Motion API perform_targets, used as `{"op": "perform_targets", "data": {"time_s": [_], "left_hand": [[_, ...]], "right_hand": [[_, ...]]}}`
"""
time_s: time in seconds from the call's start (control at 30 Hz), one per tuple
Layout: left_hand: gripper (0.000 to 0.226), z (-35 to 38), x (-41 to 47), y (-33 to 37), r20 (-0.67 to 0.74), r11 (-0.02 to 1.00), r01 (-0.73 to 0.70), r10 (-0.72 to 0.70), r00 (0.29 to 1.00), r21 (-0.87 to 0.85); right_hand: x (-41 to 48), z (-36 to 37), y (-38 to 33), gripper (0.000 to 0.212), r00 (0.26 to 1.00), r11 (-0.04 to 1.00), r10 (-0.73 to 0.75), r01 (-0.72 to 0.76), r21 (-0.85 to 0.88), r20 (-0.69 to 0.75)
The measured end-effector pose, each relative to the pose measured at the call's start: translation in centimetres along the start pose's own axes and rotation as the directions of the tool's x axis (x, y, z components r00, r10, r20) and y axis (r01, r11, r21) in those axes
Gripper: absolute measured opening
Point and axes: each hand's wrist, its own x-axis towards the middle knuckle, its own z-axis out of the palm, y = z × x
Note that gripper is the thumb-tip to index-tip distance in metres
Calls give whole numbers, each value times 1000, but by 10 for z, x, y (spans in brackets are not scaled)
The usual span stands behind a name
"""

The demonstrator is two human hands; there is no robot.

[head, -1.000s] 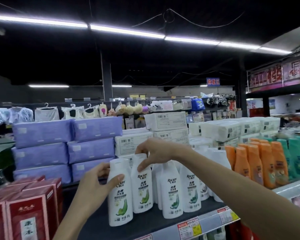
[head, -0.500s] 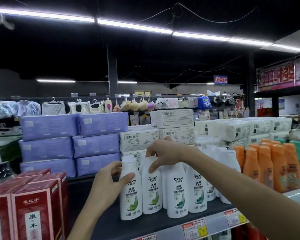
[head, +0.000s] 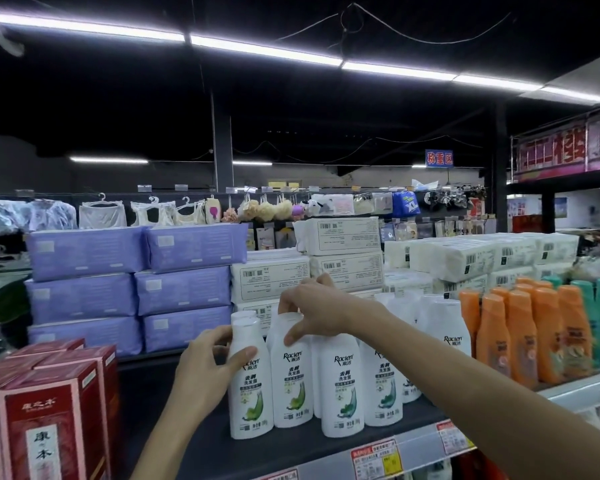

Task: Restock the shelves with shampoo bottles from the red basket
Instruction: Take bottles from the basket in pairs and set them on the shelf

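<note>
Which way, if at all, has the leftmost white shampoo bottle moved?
Yes: the leftmost white shampoo bottle, in the left hand, slid back from the shelf's front edge, closer into its row.

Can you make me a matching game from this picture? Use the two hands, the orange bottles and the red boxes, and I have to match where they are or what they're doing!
Things:
1. left hand
2. right hand
3. orange bottles
4. red boxes

Places:
A. far left, at the front
B. pinches the top of the second white bottle
C. to the right of the white bottles
D. grips the leftmost white bottle

Pairs: 1-D, 2-B, 3-C, 4-A.
</note>
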Motion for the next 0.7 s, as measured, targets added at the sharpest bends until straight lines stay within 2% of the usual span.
{"op": "perform_targets", "data": {"time_s": [0.2,0.43,0.53,0.6,0.7], "left_hand": [[43,-1,-3,6,-88,1000,-1,1,996,-4],[37,-1,-11,19,-159,999,38,-39,987,-8],[52,1,-23,36,-281,998,21,-35,959,-53],[50,1,-35,58,-334,987,-20,-35,942,-159],[44,8,-65,101,-312,931,-162,56,949,-326]], "right_hand": [[-3,2,1,55,998,999,19,-17,39,-64],[-19,-4,3,47,983,990,52,-28,137,-177],[-44,-5,-1,48,950,959,125,-42,281,-286],[-71,-5,-8,52,913,899,197,-23,438,-357],[-119,-5,-15,59,880,791,300,-14,612,-367]]}}
